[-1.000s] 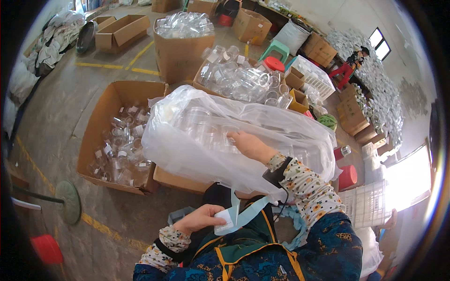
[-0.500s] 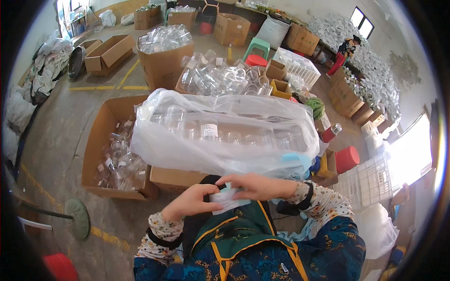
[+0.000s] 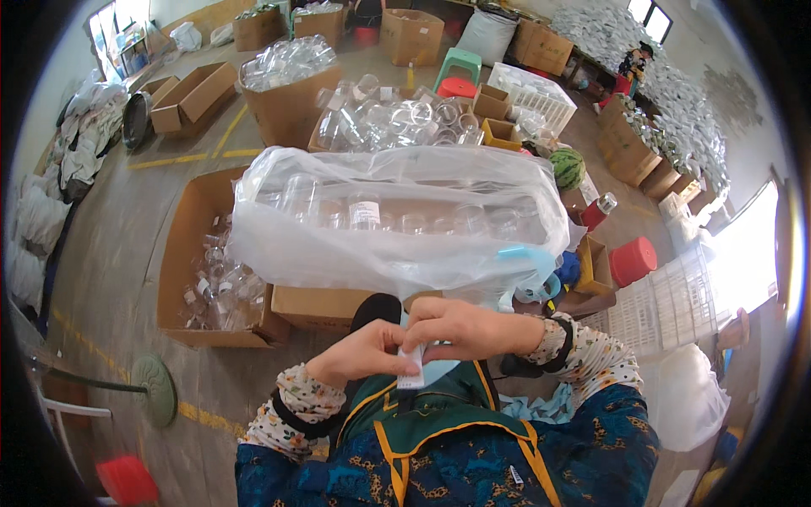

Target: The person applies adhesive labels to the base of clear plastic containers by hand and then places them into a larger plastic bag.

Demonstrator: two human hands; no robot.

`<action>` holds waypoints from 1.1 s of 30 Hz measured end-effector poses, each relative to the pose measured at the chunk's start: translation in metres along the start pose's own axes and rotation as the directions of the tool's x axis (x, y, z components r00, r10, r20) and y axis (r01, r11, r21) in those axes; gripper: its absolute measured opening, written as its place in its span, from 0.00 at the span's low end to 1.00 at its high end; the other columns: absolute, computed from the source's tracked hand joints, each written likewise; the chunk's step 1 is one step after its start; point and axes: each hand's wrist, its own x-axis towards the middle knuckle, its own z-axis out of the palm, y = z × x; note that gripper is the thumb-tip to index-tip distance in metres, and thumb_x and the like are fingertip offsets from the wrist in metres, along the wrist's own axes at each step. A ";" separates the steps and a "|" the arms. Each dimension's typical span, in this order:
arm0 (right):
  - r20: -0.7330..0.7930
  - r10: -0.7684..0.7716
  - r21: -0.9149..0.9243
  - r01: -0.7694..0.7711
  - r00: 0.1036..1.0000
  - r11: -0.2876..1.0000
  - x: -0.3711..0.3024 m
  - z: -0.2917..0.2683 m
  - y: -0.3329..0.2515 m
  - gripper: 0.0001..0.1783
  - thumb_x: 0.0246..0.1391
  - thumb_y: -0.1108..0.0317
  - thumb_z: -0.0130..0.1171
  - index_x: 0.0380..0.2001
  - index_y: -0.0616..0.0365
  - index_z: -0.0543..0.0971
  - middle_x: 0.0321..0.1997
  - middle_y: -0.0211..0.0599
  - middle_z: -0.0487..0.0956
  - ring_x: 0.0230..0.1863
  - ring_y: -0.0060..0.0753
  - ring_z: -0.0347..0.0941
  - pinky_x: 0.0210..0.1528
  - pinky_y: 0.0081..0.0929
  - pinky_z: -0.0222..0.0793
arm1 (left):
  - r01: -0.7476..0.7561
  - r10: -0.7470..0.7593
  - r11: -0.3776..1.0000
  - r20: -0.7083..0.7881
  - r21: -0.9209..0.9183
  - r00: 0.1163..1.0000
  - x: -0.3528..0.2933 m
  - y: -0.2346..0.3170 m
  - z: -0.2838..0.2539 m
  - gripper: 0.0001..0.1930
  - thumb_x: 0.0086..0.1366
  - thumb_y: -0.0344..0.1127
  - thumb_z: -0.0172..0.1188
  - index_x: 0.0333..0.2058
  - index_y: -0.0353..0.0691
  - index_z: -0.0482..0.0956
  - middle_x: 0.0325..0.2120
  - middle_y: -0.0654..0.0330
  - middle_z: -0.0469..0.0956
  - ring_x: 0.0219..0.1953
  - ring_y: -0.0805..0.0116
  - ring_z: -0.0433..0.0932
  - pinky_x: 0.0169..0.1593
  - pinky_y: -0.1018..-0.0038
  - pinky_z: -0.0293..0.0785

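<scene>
My left hand (image 3: 359, 352) and my right hand (image 3: 473, 328) meet in front of the green apron, both closed with fingertips pinched together. Between them is a small white label strip (image 3: 411, 373), hanging down from the fingers. A pale-blue piece of backing paper (image 3: 440, 370) shows just under my right hand; where it joins the strip is hidden. Beyond my hands stands a box lined with a clear plastic bag (image 3: 380, 266). Inside it are several clear jars, and one labelled jar (image 3: 364, 213) faces me.
To the left is an open carton (image 3: 182, 291) of loose clear bottles. Another carton of clear jars (image 3: 405, 122) stands behind the bag. A watermelon (image 3: 567, 168), a red bucket (image 3: 633, 260) and white crates (image 3: 667, 291) are on the right. At lower left stands a round green base (image 3: 155, 390).
My hands have drawn closer together. The white strip, earlier held flatter and wider, now hangs upright between the fingertips. The view has shifted slightly.
</scene>
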 end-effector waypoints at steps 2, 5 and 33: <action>-0.018 0.022 0.085 -0.020 1.000 0.996 -0.002 0.005 0.003 0.13 0.43 0.74 0.63 0.34 0.57 0.74 0.35 0.37 0.68 0.38 0.39 0.69 0.39 0.30 0.67 | 0.021 -0.018 0.996 0.035 -0.092 0.999 -0.002 -0.007 -0.003 0.10 0.56 0.30 0.65 0.36 0.34 0.80 0.30 0.67 0.79 0.34 0.82 0.73 0.40 0.83 0.69; -0.021 0.047 0.176 -0.043 0.999 0.983 -0.006 0.005 0.008 0.10 0.45 0.76 0.63 0.32 0.59 0.74 0.36 0.36 0.68 0.36 0.36 0.69 0.36 0.27 0.67 | 0.081 -0.082 0.987 0.003 -0.140 0.997 -0.002 -0.007 -0.005 0.10 0.56 0.31 0.64 0.36 0.33 0.79 0.30 0.66 0.78 0.33 0.81 0.74 0.40 0.82 0.69; -0.026 0.634 -0.707 -0.463 0.773 0.535 -0.035 -0.114 0.245 0.20 0.44 0.78 0.52 0.43 0.48 0.74 0.41 0.40 0.71 0.41 0.47 0.71 0.43 0.37 0.69 | 0.083 -0.159 0.921 -0.172 -0.382 0.972 -0.014 -0.090 -0.108 0.10 0.55 0.30 0.64 0.34 0.32 0.77 0.28 0.64 0.78 0.31 0.79 0.74 0.38 0.81 0.70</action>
